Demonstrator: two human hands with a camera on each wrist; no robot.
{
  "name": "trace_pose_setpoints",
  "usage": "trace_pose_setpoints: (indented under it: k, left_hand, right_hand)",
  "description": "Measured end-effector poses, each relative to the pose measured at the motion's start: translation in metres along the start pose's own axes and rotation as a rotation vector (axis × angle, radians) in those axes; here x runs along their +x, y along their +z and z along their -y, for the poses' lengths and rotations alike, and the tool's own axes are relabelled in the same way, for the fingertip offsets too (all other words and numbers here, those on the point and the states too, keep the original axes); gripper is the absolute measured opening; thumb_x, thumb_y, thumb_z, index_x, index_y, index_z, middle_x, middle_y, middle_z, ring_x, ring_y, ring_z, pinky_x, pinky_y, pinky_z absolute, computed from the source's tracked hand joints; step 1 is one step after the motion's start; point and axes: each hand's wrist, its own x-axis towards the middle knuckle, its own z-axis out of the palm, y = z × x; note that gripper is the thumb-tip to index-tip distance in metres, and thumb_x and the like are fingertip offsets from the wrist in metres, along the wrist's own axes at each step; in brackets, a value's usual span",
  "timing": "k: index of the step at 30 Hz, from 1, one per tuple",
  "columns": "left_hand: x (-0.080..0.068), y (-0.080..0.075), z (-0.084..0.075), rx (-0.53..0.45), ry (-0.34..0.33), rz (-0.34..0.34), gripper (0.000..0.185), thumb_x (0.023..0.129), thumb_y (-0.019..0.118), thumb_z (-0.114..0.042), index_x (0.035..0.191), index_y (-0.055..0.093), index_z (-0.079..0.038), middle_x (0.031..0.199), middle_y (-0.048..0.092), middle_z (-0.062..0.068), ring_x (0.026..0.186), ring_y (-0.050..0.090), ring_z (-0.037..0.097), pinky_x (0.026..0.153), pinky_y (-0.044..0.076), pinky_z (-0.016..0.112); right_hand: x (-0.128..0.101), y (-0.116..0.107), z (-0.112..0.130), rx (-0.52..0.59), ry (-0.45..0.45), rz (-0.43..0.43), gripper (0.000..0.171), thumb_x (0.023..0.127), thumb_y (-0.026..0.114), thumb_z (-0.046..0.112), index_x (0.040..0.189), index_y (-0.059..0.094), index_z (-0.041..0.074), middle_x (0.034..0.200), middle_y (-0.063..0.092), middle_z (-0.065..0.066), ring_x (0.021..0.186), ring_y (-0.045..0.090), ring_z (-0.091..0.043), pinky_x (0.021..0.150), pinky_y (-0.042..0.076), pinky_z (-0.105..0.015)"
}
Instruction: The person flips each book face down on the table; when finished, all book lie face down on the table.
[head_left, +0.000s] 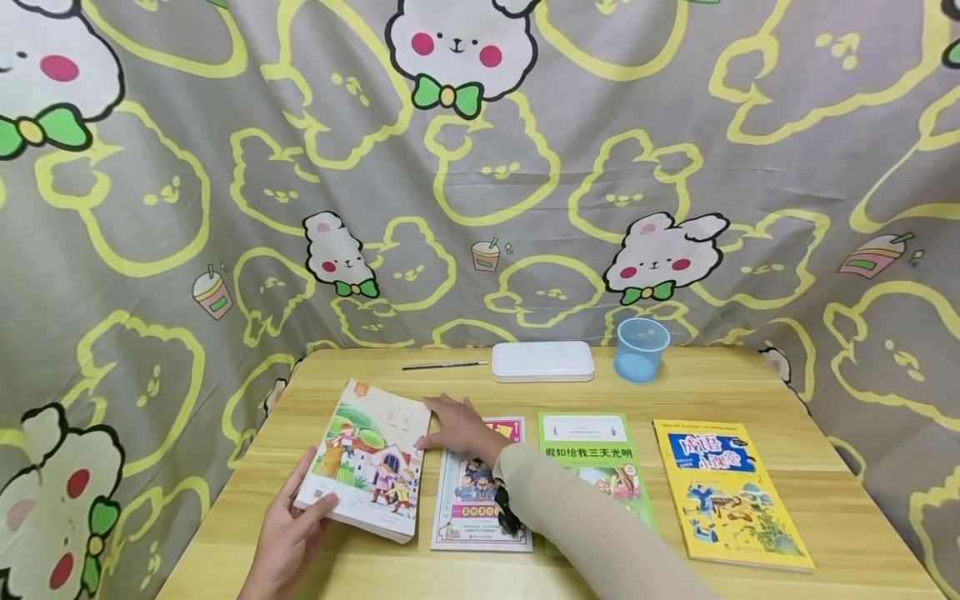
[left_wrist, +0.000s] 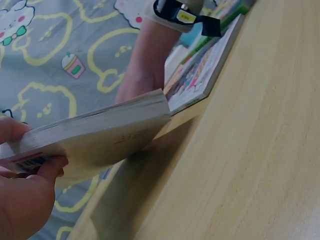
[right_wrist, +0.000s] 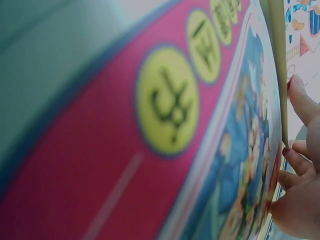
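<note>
A thick book (head_left: 378,458) with a picture cover of children, trees and a house is lifted at a tilt off the table at the left. My left hand (head_left: 294,517) grips its lower left corner, thumb on the cover; in the left wrist view, fingers of that hand (left_wrist: 30,195) lie on the book's back near a barcode. At the book's upper right edge, my right hand (head_left: 468,429) pinches it, the thumb on the cover side. Beneath my right wrist lies a pink-and-white book (head_left: 480,533), whose cover (right_wrist: 90,165) looms blurred in the right wrist view.
A green book (head_left: 588,429) lies partly under the right sleeve, with a yellow book (head_left: 731,500) to its right. Along the back stand a white case (head_left: 543,361) and a blue cup (head_left: 641,352), with a thin dark pencil (head_left: 444,366). Patterned cloth (head_left: 480,183) hangs behind the table.
</note>
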Motion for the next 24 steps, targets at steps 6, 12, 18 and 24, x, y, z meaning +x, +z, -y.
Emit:
trace_pose_setpoints:
  k: [6,12,18,24]
  left_hand:
    - [-0.002,0.000,-0.001,-0.073,0.054,0.057,0.088,0.096,0.052,0.017,0.162,-0.004,0.003,0.137,0.061,-0.020,0.124,0.061,0.004,0.101,0.052,0.025]
    - [-0.004,0.005,-0.004,-0.073,0.059,0.062,0.088,0.096,0.053,0.017,0.163,-0.003,0.002,0.139,0.058,-0.019,0.125,0.061,0.004,0.102,0.052,0.025]
    - [-0.005,0.012,-0.007,-0.044,0.032,0.058,0.088,0.097,0.054,0.014,0.164,-0.002,-0.001,0.142,0.053,-0.019,0.126,0.059,0.003,0.103,0.051,0.026]
    - [-0.006,0.018,-0.010,0.045,0.006,0.031,0.089,0.097,0.057,0.012,0.165,0.003,-0.004,0.151,0.040,-0.007,0.126,0.058,-0.001,0.103,0.051,0.026]
  right_hand:
    - [0.002,0.001,0.006,0.028,-0.024,-0.007,0.095,0.086,0.080,0.048,0.161,0.035,0.013,0.164,0.040,-0.005,0.156,0.027,-0.029,0.128,0.008,-0.058]
    - [0.002,-0.002,0.017,0.126,-0.016,0.021,0.087,0.093,0.076,0.042,0.163,0.033,0.014,0.164,0.040,-0.006,0.154,0.031,-0.028,0.128,0.019,-0.050]
    - [0.005,-0.006,0.027,0.301,-0.011,0.043,0.090,0.094,0.076,0.040,0.165,0.027,0.016,0.165,0.038,-0.008,0.149,0.039,-0.028,0.123,0.033,-0.043]
    - [0.008,-0.012,0.038,0.385,-0.035,0.072,0.090,0.096,0.070,0.047,0.166,0.021,0.017,0.167,0.035,-0.007,0.149,0.039,-0.028,0.123,0.034,-0.044]
